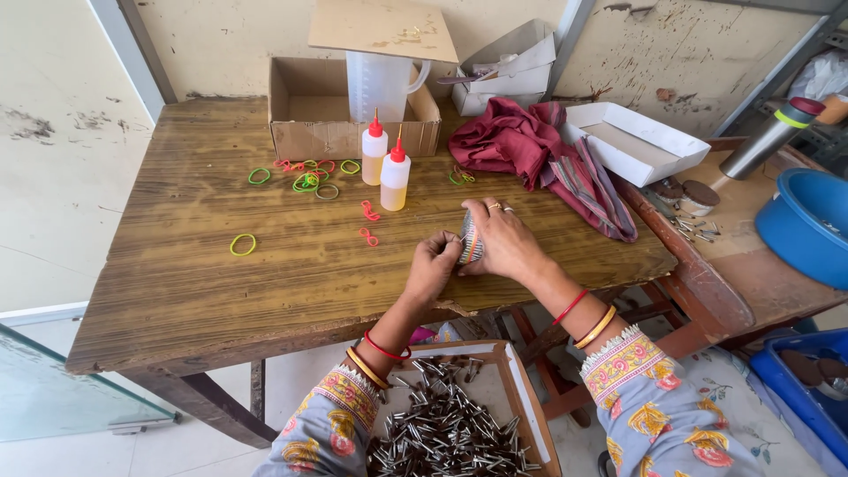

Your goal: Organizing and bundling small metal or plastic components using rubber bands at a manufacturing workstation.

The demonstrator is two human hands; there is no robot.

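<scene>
My right hand [505, 238] grips a round bundle of small metal pins [471, 245] bound with coloured rubber bands, held just above the wooden table [194, 256]. My left hand [431, 268] pinches at the bundle's near side, fingers closed on it. On my lap sits an open cardboard box [521, 389] filled with several loose metal pins [446, 433]. Two squeeze bottles with red caps [385, 163] and yellowish liquid stand upright beyond my hands. Loose rubber bands [309, 181], green, yellow and red, lie scattered across the table's middle and left.
An open cardboard box [305, 132] holds a clear plastic jug [382, 84] at the back. A maroon cloth [530, 146] and a white tray [632, 141] lie right of it. A metal flask [773, 132] and blue basin [808, 225] stand on a side bench.
</scene>
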